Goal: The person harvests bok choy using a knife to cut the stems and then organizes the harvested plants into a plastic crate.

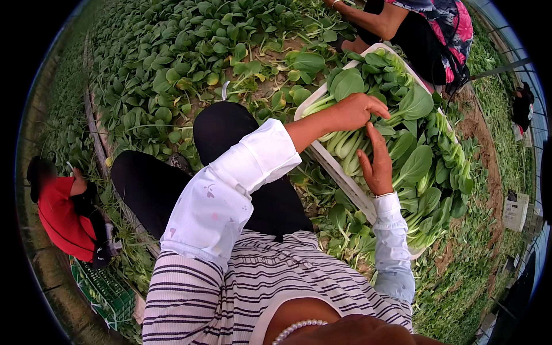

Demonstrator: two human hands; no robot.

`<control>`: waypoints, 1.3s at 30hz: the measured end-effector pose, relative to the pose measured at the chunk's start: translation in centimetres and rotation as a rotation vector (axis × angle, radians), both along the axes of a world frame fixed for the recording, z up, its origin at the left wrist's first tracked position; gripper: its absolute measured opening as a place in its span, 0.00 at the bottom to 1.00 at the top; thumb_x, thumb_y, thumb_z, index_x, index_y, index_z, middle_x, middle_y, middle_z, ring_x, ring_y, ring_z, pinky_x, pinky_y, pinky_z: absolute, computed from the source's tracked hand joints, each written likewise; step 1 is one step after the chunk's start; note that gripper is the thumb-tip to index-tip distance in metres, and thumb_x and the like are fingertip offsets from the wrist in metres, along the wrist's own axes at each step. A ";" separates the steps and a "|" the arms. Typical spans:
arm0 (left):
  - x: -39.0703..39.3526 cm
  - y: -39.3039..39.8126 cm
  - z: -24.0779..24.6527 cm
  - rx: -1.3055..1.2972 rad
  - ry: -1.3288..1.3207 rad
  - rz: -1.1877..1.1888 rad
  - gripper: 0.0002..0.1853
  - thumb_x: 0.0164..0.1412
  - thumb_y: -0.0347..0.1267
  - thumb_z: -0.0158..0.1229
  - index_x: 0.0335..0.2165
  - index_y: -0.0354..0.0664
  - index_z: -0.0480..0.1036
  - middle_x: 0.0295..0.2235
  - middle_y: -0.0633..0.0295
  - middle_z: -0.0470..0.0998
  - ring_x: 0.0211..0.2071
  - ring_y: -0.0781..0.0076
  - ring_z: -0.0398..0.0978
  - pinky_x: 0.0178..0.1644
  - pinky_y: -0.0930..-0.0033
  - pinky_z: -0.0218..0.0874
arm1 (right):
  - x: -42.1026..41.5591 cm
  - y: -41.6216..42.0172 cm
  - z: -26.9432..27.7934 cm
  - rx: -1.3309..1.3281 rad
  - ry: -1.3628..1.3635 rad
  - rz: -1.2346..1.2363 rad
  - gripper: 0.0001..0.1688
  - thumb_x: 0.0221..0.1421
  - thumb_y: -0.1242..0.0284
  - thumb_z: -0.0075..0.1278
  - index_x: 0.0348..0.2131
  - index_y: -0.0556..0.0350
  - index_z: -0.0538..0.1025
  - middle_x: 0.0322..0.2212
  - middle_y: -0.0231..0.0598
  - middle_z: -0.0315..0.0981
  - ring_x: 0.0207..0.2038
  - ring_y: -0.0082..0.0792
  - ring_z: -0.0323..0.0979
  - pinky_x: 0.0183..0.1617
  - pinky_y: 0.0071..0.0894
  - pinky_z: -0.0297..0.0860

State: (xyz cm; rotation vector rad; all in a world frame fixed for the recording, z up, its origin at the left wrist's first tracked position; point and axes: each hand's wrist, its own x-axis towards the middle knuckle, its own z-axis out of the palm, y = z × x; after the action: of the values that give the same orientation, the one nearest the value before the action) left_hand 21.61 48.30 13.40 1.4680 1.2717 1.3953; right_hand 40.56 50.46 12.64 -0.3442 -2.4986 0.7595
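A long white plastic crate [345, 174] stands at my right, filled with bok choy [414, 164] laid in rows, pale stems and green leaves overlapping. My left hand [355, 111] reaches across over the greens, its fingers bent and pointing right beside a broad leaf. Whether those fingers grip a plant cannot be made out. Just below it, my right hand [377, 161] rests among the stems, thumb and forefinger spread apart. Its other fingers are largely hidden.
Bok choy [185, 51] grows densely ahead. A thin curved pale object [225, 90] lies by my knee. Another person [414, 43] crouches beyond the crate. A person in red [69, 215] squats at left near a green plastic crate [103, 293]. A further person [522, 108] is far right.
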 end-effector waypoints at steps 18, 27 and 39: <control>-10.9 -0.2 -2.8 -0.852 0.120 0.173 0.19 0.45 0.33 0.59 0.36 0.32 0.71 0.29 0.46 0.75 0.30 0.56 0.77 0.28 0.62 0.69 | -16.4 7.9 -3.3 -0.299 -0.225 -0.472 0.29 0.48 0.56 0.56 0.34 0.69 0.71 0.28 0.51 0.72 0.30 0.42 0.72 0.35 0.34 0.68; -12.2 1.8 -5.0 -0.720 0.307 -0.053 0.16 0.37 0.33 0.61 0.28 0.36 0.73 0.27 0.51 0.76 0.33 0.56 0.76 0.34 0.56 0.67 | -18.9 11.3 -5.7 -0.388 -0.371 -0.679 0.31 0.41 0.56 0.60 0.29 0.70 0.71 0.23 0.44 0.72 0.25 0.32 0.68 0.32 0.30 0.66; -14.6 1.6 -8.1 -0.300 0.143 -0.141 0.10 0.34 0.31 0.55 0.17 0.32 0.74 0.19 0.47 0.75 0.25 0.51 0.75 0.28 0.55 0.67 | -21.4 11.8 -5.3 -0.403 -0.370 -0.887 0.11 0.36 0.78 0.49 0.26 0.69 0.70 0.22 0.35 0.68 0.22 0.24 0.61 0.27 0.23 0.62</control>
State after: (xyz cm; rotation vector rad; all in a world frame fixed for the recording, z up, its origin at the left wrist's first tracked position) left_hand 6.99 49.88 5.35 1.4361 1.3702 0.9747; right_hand 19.20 62.30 7.32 -1.7139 -2.1074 0.8333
